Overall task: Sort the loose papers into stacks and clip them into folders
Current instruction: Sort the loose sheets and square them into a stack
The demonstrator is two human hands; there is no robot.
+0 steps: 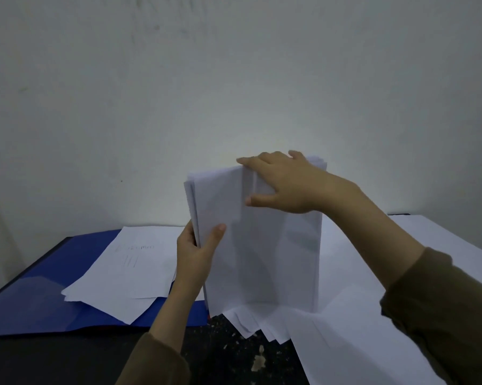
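Note:
A thick stack of white papers (pixel 262 245) stands upright on its lower edge in the middle of the view. My left hand (pixel 196 251) grips the stack's left edge, thumb on the near face. My right hand (pixel 281 182) holds the top edge, fingers over the top and thumb against the near face. An open blue folder (pixel 39 301) lies flat to the left, with a few loose white sheets (pixel 125 268) on it; the top sheet shows faint writing.
More loose white sheets (pixel 373 329) spread over the right side and fan out under the standing stack. A dark speckled tabletop (pixel 234 357) shows at the front. A plain pale wall (pixel 234 79) rises directly behind the table.

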